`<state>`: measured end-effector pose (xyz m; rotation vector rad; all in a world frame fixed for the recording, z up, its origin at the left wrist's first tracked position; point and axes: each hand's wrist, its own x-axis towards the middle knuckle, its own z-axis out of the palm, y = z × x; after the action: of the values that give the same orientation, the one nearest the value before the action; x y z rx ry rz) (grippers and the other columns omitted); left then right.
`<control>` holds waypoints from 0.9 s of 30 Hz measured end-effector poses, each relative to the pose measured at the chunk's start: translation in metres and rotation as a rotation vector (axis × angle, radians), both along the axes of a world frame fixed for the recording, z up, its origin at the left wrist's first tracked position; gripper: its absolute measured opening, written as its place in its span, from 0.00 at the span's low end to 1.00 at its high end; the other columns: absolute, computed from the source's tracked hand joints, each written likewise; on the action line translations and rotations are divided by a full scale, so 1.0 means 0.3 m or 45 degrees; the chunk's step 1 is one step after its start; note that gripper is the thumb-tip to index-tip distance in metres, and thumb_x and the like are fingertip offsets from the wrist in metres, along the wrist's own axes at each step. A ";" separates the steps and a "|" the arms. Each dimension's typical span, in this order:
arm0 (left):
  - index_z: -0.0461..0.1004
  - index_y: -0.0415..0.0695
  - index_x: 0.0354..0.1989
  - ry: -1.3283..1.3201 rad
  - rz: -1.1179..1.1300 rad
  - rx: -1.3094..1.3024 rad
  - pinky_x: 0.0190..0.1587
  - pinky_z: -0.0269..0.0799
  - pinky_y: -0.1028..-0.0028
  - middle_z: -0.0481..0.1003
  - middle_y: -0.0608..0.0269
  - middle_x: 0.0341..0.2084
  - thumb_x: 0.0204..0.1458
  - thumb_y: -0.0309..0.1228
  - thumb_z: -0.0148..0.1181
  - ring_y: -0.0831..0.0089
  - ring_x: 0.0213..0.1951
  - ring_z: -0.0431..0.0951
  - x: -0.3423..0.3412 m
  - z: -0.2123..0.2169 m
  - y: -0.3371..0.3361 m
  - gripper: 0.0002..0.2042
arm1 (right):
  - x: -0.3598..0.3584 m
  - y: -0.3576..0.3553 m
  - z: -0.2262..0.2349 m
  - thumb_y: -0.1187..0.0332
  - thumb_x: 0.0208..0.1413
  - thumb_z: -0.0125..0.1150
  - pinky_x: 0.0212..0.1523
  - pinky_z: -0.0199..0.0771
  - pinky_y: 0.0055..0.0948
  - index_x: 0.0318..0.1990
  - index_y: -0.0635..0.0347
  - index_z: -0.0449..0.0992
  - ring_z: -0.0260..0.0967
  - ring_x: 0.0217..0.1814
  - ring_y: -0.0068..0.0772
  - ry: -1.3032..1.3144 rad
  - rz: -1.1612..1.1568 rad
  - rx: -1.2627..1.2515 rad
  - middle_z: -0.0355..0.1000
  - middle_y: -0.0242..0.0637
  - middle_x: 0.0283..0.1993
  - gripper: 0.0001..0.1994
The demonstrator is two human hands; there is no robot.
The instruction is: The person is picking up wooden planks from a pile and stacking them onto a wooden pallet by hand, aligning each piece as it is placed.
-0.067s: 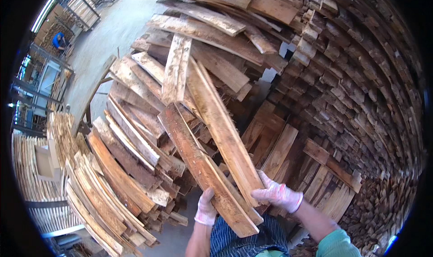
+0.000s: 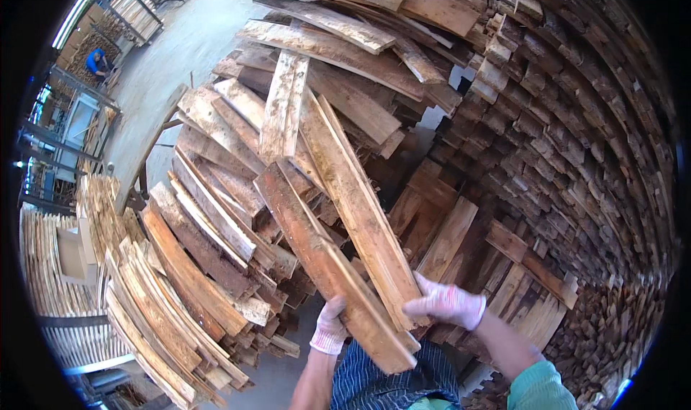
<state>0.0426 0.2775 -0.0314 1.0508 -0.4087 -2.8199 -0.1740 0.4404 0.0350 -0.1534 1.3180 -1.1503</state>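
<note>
In a pale glove, my left hand (image 2: 330,326) grips the edge of a brown, bark-marked wooden plank (image 2: 324,262) near its lower end. This plank slants up and left, away from my body. My right hand (image 2: 448,303), gloved too, is closed around the near end of a lighter wooden board (image 2: 360,208). The board's far end lies over the wood pile, near a pale, rough plank (image 2: 286,104). Between the two held pieces, another plank edge shows beneath the brown one. My fingers under the wood are hidden.
A heap of loose planks (image 2: 205,266) spreads ahead and left. A tall stack of cut wood (image 2: 576,151) walls the right side, with flat boards (image 2: 497,295) low beside it. Far left, a person in blue (image 2: 96,63) bends beside the concrete floor (image 2: 176,39).
The brown plank and both hands have shifted very slightly. My grip on each piece stays the same.
</note>
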 end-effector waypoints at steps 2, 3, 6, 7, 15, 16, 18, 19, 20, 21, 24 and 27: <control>0.65 0.39 0.65 -0.052 0.011 -0.079 0.58 0.79 0.56 0.76 0.55 0.54 0.46 0.45 0.75 0.58 0.55 0.78 -0.031 -0.023 0.029 0.40 | -0.131 -0.142 -0.015 0.51 0.51 0.77 0.74 0.54 0.33 0.77 0.67 0.43 0.55 0.75 0.36 0.143 0.051 0.095 0.60 0.42 0.72 0.57; 0.65 0.39 0.65 -0.017 -0.007 -0.082 0.58 0.79 0.56 0.76 0.55 0.54 0.46 0.45 0.75 0.57 0.55 0.78 -0.067 -0.024 0.037 0.39 | -0.180 -0.186 -0.012 0.51 0.51 0.77 0.73 0.58 0.32 0.77 0.67 0.45 0.59 0.73 0.36 0.227 0.059 0.154 0.64 0.41 0.70 0.56; 0.63 0.40 0.66 -0.098 0.022 -0.116 0.59 0.77 0.54 0.75 0.54 0.55 0.47 0.42 0.75 0.55 0.56 0.77 -0.116 0.020 0.075 0.39 | -0.206 -0.218 -0.086 0.52 0.50 0.78 0.69 0.63 0.35 0.76 0.68 0.49 0.63 0.69 0.38 -0.025 -0.100 -0.249 0.65 0.47 0.69 0.54; 0.62 0.40 0.67 -0.130 0.041 -0.123 0.59 0.77 0.54 0.75 0.54 0.56 0.48 0.42 0.75 0.55 0.56 0.77 -0.095 0.036 0.102 0.40 | -0.156 -0.198 -0.110 0.51 0.49 0.78 0.68 0.64 0.35 0.75 0.67 0.50 0.64 0.68 0.39 0.106 -0.112 -0.281 0.65 0.49 0.69 0.54; 0.58 0.43 0.71 -0.501 -0.454 -0.383 0.63 0.69 0.66 0.72 0.62 0.59 0.49 0.30 0.75 0.68 0.59 0.73 0.116 0.021 0.451 0.41 | 0.302 0.442 -0.175 0.62 0.51 0.77 0.69 0.65 0.33 0.74 0.62 0.54 0.65 0.67 0.32 0.312 -0.379 0.165 0.69 0.44 0.65 0.47; 0.59 0.43 0.70 -0.445 -0.523 -0.494 0.63 0.69 0.66 0.73 0.61 0.58 0.49 0.30 0.75 0.68 0.58 0.73 0.097 -0.001 0.459 0.40 | 0.335 0.508 -0.142 0.66 0.51 0.76 0.68 0.65 0.33 0.74 0.61 0.55 0.65 0.67 0.31 0.357 -0.492 0.256 0.69 0.43 0.65 0.45; 0.63 0.43 0.68 -0.390 -0.656 -0.722 0.62 0.69 0.67 0.75 0.61 0.56 0.48 0.30 0.76 0.69 0.58 0.73 0.028 -0.032 0.403 0.38 | 0.370 0.628 -0.166 0.71 0.53 0.72 0.68 0.65 0.33 0.74 0.61 0.54 0.66 0.66 0.33 0.517 -0.645 0.413 0.70 0.43 0.64 0.43; 0.63 0.42 0.66 -0.395 -0.723 -0.811 0.63 0.69 0.66 0.75 0.59 0.55 0.45 0.31 0.77 0.67 0.57 0.73 -0.012 -0.057 0.356 0.39 | 0.370 0.674 -0.170 0.72 0.53 0.70 0.68 0.66 0.33 0.74 0.62 0.54 0.66 0.66 0.34 0.642 -0.667 0.537 0.69 0.45 0.65 0.42; 0.63 0.42 0.66 -0.423 -0.776 -0.909 0.65 0.66 0.63 0.74 0.56 0.56 0.44 0.34 0.77 0.63 0.59 0.72 -0.067 -0.070 0.297 0.40 | 0.383 0.728 -0.216 0.73 0.53 0.69 0.67 0.66 0.34 0.75 0.63 0.53 0.67 0.66 0.37 0.736 -0.742 0.663 0.70 0.46 0.64 0.43; 0.61 0.42 0.68 -0.319 -0.759 -1.106 0.67 0.63 0.62 0.72 0.52 0.59 0.42 0.37 0.78 0.61 0.61 0.70 -0.136 -0.088 0.240 0.43 | 0.388 0.765 -0.267 0.69 0.55 0.68 0.69 0.65 0.37 0.76 0.64 0.50 0.66 0.68 0.47 0.772 -0.859 0.648 0.66 0.55 0.67 0.43; 0.50 0.43 0.75 -0.264 -0.898 -1.378 0.71 0.59 0.63 0.64 0.44 0.67 0.49 0.31 0.71 0.53 0.68 0.64 -0.343 -0.168 0.061 0.46 | 0.369 0.754 -0.460 0.59 0.55 0.68 0.71 0.62 0.45 0.77 0.63 0.39 0.60 0.70 0.66 0.995 -0.561 1.178 0.56 0.67 0.71 0.50; 0.50 0.42 0.75 -0.427 -1.127 -1.999 0.69 0.60 0.55 0.66 0.38 0.65 0.59 0.41 0.60 0.44 0.68 0.64 -0.400 -0.407 -0.084 0.38 | 0.349 0.641 -0.568 0.41 0.51 0.68 0.70 0.60 0.54 0.77 0.58 0.40 0.57 0.70 0.70 1.025 -0.025 1.433 0.52 0.66 0.70 0.56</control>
<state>-0.0774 0.2524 -0.1534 0.8709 -2.8785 -1.4951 -0.0694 0.6328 -0.1355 0.2587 2.4960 -0.1833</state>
